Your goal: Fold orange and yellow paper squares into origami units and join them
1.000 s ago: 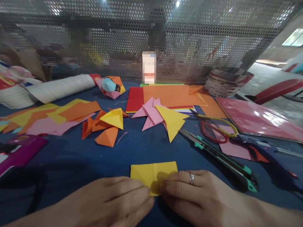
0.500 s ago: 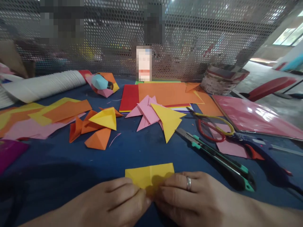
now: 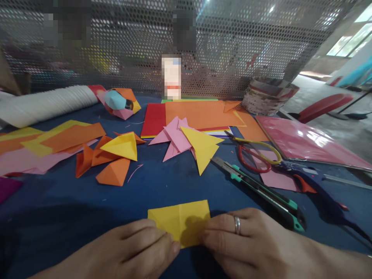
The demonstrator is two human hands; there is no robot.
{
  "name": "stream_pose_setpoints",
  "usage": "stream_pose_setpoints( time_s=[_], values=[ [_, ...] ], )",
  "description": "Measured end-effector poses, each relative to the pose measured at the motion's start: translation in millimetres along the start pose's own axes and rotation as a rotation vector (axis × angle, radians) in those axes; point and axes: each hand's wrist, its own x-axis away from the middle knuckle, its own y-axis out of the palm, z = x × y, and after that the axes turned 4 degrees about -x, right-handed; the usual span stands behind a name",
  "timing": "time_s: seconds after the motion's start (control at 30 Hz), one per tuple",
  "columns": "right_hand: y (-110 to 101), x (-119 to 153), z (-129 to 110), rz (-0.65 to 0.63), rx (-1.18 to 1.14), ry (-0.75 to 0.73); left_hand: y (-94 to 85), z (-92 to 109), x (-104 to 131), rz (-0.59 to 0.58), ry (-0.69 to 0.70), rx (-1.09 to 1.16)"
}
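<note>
A yellow rectangle of folded paper (image 3: 180, 219), with a crease down its middle, lies low in the view on the blue table (image 3: 171, 182). My left hand (image 3: 136, 244) is closed on its lower left part, fingers curled and thumb pressed at the bottom edge. At the right edge, my right hand (image 3: 247, 240), which wears a ring, pinches the paper between thumb and fingers. Both hands cover the paper's lower corners. Beyond it rest yellow folded triangles (image 3: 202, 147) on pink folded pieces (image 3: 177, 135), and orange folded pieces (image 3: 114, 172) sit to the left.
A utility knife (image 3: 258, 193) with its blade showing lies right of centre. Scissors (image 3: 261, 155) and a blue glue gun (image 3: 319, 186) are farther right. Behind stand a stack of coloured paper (image 3: 200, 112), a woven basket (image 3: 267, 97) and a perforated metal screen (image 3: 130, 38).
My right hand has slid rightward along the yellow paper, baring more of its lower middle. My left hand keeps its hold. The whole view has shifted slightly.
</note>
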Motion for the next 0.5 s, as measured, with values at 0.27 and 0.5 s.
stream_pose_setpoints(
  time_s=[0.27, 0.5],
  values=[
    [0.9, 4.8, 3.0, 0.066, 0.026, -0.012, -1.5, -1.3, -1.2, 0.009, -0.021, 0.01],
    [1.1, 4.8, 6.2, 0.092, 0.028, -0.059, -5.2, -2.2, 3.4, -0.056, -0.021, 0.014]
  ],
)
